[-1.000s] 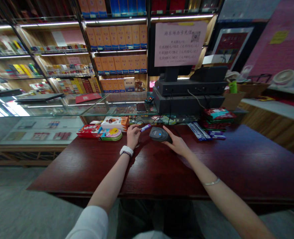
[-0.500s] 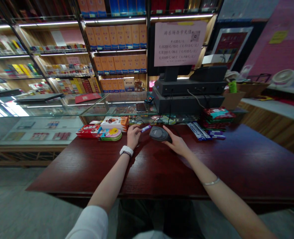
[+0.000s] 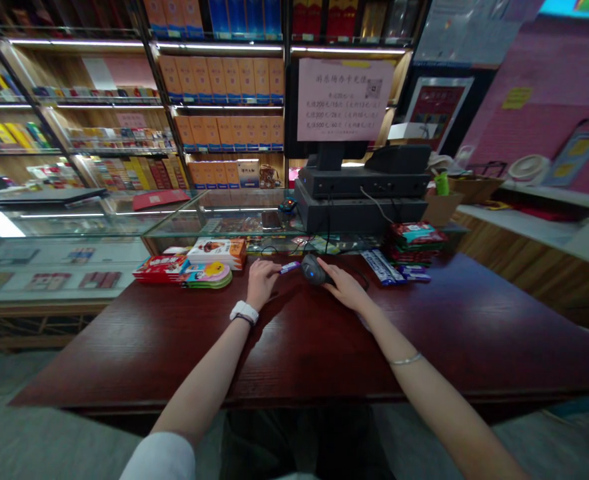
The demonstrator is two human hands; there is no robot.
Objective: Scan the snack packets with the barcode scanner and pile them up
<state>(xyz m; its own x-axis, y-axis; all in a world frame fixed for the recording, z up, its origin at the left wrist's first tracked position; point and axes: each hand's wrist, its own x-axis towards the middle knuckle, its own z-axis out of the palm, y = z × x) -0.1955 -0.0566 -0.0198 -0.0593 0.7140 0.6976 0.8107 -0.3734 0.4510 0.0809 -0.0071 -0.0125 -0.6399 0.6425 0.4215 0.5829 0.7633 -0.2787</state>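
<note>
Dark red wooden counter runs across my only feed, the head camera, with the wearer's two bare forearms reaching over its near edge toward the far edge. The left hand, with a white wristwatch on its wrist, has its fingers bunched together and, as far as I can make out, pinches the near end of a small purple-and-white stick; at this size I can't say what the stick is. The right hand, with a thin silver bangle on its wrist, is stretched out with its fingers against the right side of a dark grey barcode scanner, and I can't tell whether it is gripping. Stick and scanner sit just beside each other near the far edge, around mid-counter. Toward the far left corner I see a red box, orange-and-white boxes and pink-and-yellow cartoon booklets. Toward the far right lie blue-and-white packets beside a stack of red-and-green packets. Beyond the far edge stand a glass display case and a black till unit, with a pink paper notice above it.
</note>
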